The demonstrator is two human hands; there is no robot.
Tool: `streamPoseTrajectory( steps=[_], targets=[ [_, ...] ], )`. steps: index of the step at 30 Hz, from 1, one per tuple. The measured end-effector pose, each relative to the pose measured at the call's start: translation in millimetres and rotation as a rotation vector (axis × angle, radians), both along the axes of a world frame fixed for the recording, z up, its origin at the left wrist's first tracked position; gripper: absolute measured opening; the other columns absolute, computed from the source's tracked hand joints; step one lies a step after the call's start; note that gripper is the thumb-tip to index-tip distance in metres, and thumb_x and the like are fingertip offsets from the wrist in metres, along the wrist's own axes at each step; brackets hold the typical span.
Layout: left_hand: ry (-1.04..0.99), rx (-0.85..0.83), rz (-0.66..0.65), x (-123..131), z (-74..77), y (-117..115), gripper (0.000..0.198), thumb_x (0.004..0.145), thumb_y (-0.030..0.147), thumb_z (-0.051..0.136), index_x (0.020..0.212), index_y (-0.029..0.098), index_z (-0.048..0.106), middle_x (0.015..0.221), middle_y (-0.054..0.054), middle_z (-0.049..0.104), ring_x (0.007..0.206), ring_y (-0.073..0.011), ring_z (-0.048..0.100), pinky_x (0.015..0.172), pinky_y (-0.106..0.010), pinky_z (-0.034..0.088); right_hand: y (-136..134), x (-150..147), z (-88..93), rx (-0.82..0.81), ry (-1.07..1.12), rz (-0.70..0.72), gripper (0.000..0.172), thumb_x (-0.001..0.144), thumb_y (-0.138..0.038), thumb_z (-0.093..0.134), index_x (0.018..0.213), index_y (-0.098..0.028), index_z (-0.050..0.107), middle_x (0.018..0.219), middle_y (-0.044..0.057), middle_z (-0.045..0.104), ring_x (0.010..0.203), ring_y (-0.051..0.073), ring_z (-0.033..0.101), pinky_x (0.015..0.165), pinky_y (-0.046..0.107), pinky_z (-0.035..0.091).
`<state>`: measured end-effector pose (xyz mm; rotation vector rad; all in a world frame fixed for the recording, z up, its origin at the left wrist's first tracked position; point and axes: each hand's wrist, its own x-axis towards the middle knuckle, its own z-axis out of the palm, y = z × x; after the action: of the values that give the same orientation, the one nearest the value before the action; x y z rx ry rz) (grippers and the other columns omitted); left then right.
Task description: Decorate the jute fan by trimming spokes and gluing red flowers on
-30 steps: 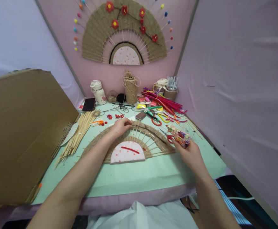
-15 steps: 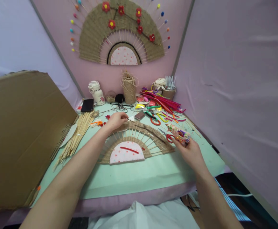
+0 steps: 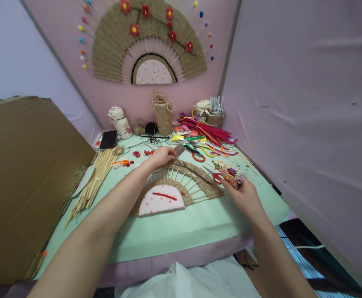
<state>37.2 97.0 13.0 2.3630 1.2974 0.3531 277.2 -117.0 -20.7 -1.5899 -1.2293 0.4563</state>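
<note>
No words or numbers can be read here. The white bottle at the back of the tabletop has a little reddish mark low on its side, but it is too small to tell what it shows. The small white card by the cardboard is too far away to tell if it has any writing on it.

The left grip pinches; the right grip curls.
</note>
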Motion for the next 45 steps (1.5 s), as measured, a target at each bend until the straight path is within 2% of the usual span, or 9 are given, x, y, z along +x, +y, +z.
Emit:
streamPoseTrajectory(
  steps=[9, 14, 21, 28, 32, 34, 41, 45],
  targets=[
    [0.010, -0.004, -0.008, 2.8, -2.3, -5.2, 0.022, 0.073, 0.023, 0.061, 0.088, 0.020, 0.076, 0.082, -0.003, 0.073, 0.077, -0.0184, 0.064, 0.073, -0.027, 0.045, 0.3, -0.1, -1.3, 0.002, -0.008, 0.002, 0.044, 0.076, -0.044, 0.063, 0.106, -0.012, 0.066, 0.100, 0.012, 0.072, 0.089, 0.026, 0.065, 0.079, 0.039, 0.051],
    [-0.074, -0.039, 0.061, -7.9, -1.2, -5.1, 0.032, 0.073, 0.026, 0.061, 0.102, 0.019, 0.072, 0.083, -0.003, 0.072, 0.077, -0.0186, 0.063, 0.073, -0.028, 0.046, 1.0, 1.4, -2.3, -0.018, -0.038, -0.010, 0.044, 0.076, -0.045, 0.062, 0.105, -0.012, 0.067, 0.099, 0.012, 0.072, 0.088, 0.026, 0.065, 0.079, 0.039, 0.050],
    [-0.172, 0.021, 0.117, -28.4, 1.1, -7.6, 0.021, 0.075, 0.025, 0.058, 0.089, 0.016, 0.072, 0.088, -0.006, 0.073, 0.084, -0.0197, 0.064, 0.079, -0.029, 0.046, 0.8, 2.8, 0.6, -0.013, -0.042, -0.025, 0.046, 0.076, -0.048, 0.062, 0.106, -0.013, 0.067, 0.102, 0.012, 0.072, 0.090, 0.026, 0.065, 0.081, 0.039, 0.050],
    [-0.104, 0.017, 0.097, -6.9, -4.0, -9.6, 0.019, 0.074, 0.028, 0.062, 0.086, 0.019, 0.073, 0.082, -0.003, 0.072, 0.076, -0.0187, 0.062, 0.071, -0.029, 0.045, 1.9, 6.3, -5.6, -0.029, -0.052, -0.034, 0.046, 0.075, -0.050, 0.062, 0.104, -0.013, 0.067, 0.102, 0.013, 0.071, 0.089, 0.025, 0.064, 0.080, 0.038, 0.049],
    [-0.045, 0.005, -0.021, 1.6, -7.3, -7.9, 0.015, 0.072, 0.020, 0.060, 0.081, 0.020, 0.072, 0.077, -0.002, 0.071, 0.075, -0.0182, 0.062, 0.071, -0.028, 0.045, 0.3, 8.0, -4.5, -0.057, -0.073, -0.071, 0.048, 0.075, -0.051, 0.061, 0.102, -0.012, 0.067, 0.098, 0.013, 0.071, 0.084, 0.025, 0.064, 0.076, 0.038, 0.050],
    [-0.041, 0.004, -0.041, 1.5, -7.8, -7.8, 0.015, 0.071, 0.018, 0.059, 0.078, 0.019, 0.072, 0.078, -0.002, 0.071, 0.076, -0.0182, 0.063, 0.073, -0.028, 0.045, -0.7, 7.6, -2.6, -0.051, -0.072, -0.066, 0.048, 0.074, -0.051, 0.061, 0.103, -0.012, 0.067, 0.098, 0.013, 0.072, 0.085, 0.025, 0.064, 0.077, 0.038, 0.050],
    [-0.137, 0.106, 0.103, -19.7, 5.5, -11.4, 0.016, 0.074, 0.022, 0.056, 0.083, 0.018, 0.069, 0.084, -0.004, 0.072, 0.080, -0.0190, 0.062, 0.074, -0.029, 0.044, -2.3, 5.1, 5.4, -0.044, -0.056, -0.063, 0.048, 0.074, -0.048, 0.060, 0.105, -0.012, 0.067, 0.100, 0.013, 0.072, 0.088, 0.026, 0.064, 0.080, 0.038, 0.050],
    [-0.152, 0.143, 0.123, -31.1, 16.1, -22.7, 0.016, 0.075, 0.024, 0.056, 0.083, 0.019, 0.069, 0.085, -0.004, 0.071, 0.081, -0.0195, 0.061, 0.074, -0.029, 0.044, -2.7, 6.1, 7.8, -0.068, -0.051, -0.084, 0.050, 0.072, -0.049, 0.060, 0.104, -0.011, 0.067, 0.096, 0.013, 0.072, 0.086, 0.027, 0.064, 0.077, 0.038, 0.050]
  ],
)
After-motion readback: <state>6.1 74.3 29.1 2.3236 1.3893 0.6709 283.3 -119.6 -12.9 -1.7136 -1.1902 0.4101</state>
